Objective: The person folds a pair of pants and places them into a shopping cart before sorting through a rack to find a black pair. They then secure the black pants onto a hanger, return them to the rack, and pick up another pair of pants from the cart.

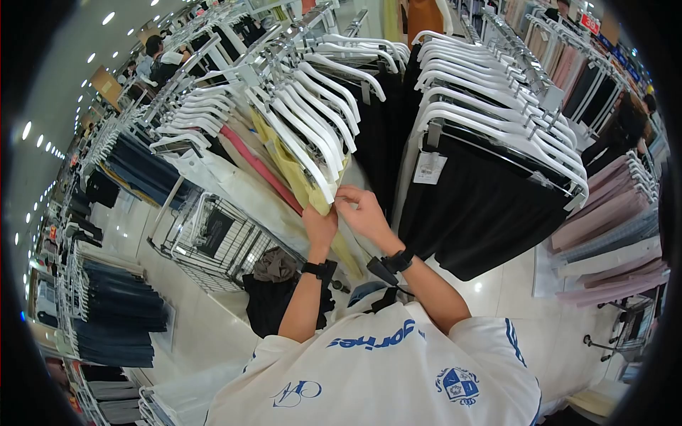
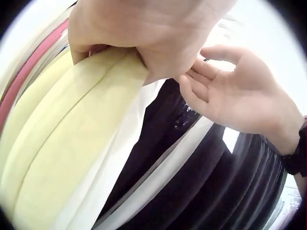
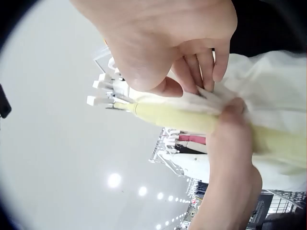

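A pale yellow garment hangs from a white clip hanger at the front of the rack. My left hand grips its upper edge, fingers curled round the fabric in the left wrist view. Just to the right, my right hand reaches in with loosely bent fingers. Its fingertips touch a white garment hanging right behind the yellow one, and the thumb stands apart from them in the right wrist view. Part of the left fingers is hidden by the yellow cloth.
Black garments with a white price tag hang close on the right. Pink and white clothes hang to the left. A wire shopping cart stands below left, dark clothes beside it. More racks surround the aisle.
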`<move>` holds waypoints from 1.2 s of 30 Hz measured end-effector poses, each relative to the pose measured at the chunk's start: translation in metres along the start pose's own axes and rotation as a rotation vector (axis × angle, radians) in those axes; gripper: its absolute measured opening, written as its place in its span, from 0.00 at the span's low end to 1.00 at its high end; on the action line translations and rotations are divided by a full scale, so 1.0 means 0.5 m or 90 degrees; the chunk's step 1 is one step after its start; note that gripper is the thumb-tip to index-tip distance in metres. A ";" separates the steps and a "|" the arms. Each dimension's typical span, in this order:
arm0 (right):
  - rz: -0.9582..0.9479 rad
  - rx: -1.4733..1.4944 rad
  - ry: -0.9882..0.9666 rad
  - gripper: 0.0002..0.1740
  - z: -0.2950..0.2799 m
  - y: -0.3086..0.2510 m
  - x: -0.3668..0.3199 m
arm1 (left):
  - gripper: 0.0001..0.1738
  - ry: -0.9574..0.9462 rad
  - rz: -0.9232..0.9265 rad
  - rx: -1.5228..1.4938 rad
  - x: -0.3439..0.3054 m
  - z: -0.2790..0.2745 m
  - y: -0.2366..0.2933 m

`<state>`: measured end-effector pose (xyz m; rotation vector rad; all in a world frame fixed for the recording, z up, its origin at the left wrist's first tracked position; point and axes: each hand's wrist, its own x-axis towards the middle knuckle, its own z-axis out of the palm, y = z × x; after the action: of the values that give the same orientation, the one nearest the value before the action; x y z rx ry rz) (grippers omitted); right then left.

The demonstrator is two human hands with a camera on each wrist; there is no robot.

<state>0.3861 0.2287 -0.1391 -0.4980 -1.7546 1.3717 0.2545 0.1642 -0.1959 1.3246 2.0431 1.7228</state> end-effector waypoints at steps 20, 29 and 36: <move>0.163 -0.039 0.099 0.17 -0.148 0.149 0.134 | 0.17 0.059 -0.072 0.163 -0.015 -0.043 0.028; 0.135 0.138 0.058 0.10 -0.125 0.078 0.061 | 0.17 0.046 -0.033 0.166 -0.015 -0.035 0.025; 0.135 0.262 0.020 0.08 -0.057 0.048 0.065 | 0.18 -0.005 -0.047 0.169 -0.011 -0.024 0.026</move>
<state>0.3859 0.2773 -0.1477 -0.4809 -1.3703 1.8104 0.2572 0.1513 -0.1831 1.3019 2.3491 1.4521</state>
